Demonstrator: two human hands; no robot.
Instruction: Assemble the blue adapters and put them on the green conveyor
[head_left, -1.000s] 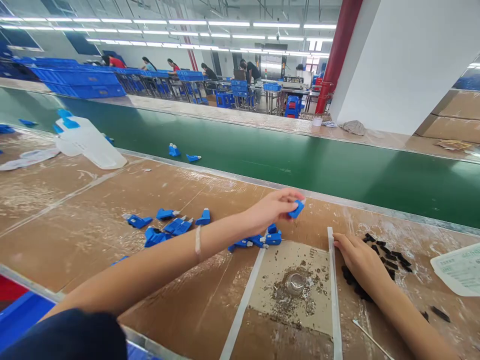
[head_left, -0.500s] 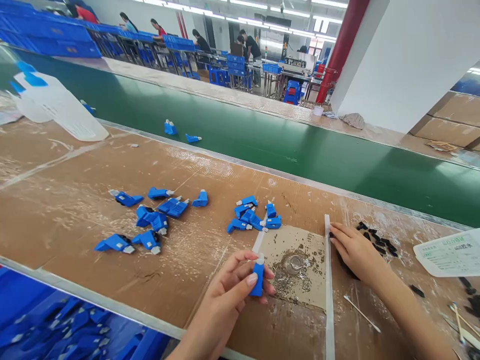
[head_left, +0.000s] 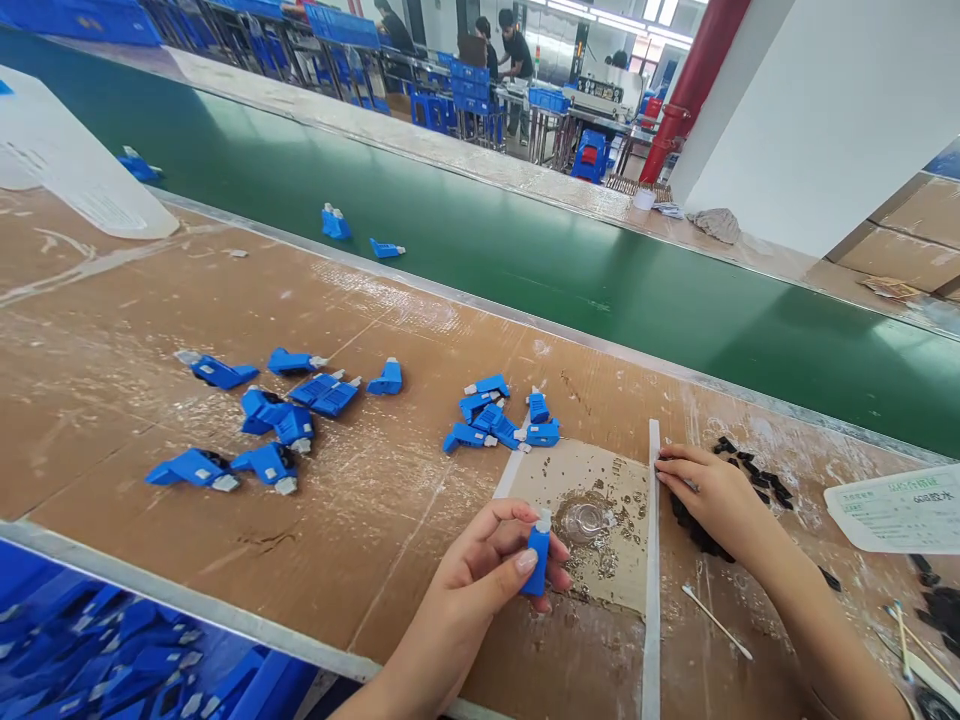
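Observation:
My left hand [head_left: 491,590] is closed round a blue plastic part [head_left: 537,560] with a pale tip pointing up, held over the table near a tan glue-spotted sheet [head_left: 619,570]. To the right, my right hand [head_left: 701,495] rests its bent fingertips beside a white tape strip [head_left: 652,560], with black pieces [head_left: 705,537] partly under the palm. Its fingers are pressed together; whatever they pinch is too small to make out. A clear round blob [head_left: 586,520] lies on the sheet. Several blue parts [head_left: 491,418] are heaped just behind the sheet.
More blue parts [head_left: 277,420] lie on the left of the brown table [head_left: 420,480]. A blue bin [head_left: 289,685] full of them is at the lower left. Cotton swabs [head_left: 718,622] and a white bottle [head_left: 900,510] are on the right. Behind runs a green belt [head_left: 480,240]; people work beyond.
The view has shifted slightly down and to the right. My left hand keeps its hold on the blue part, and my right fingertips stay close to the tape strip, with more black pieces showing below them.

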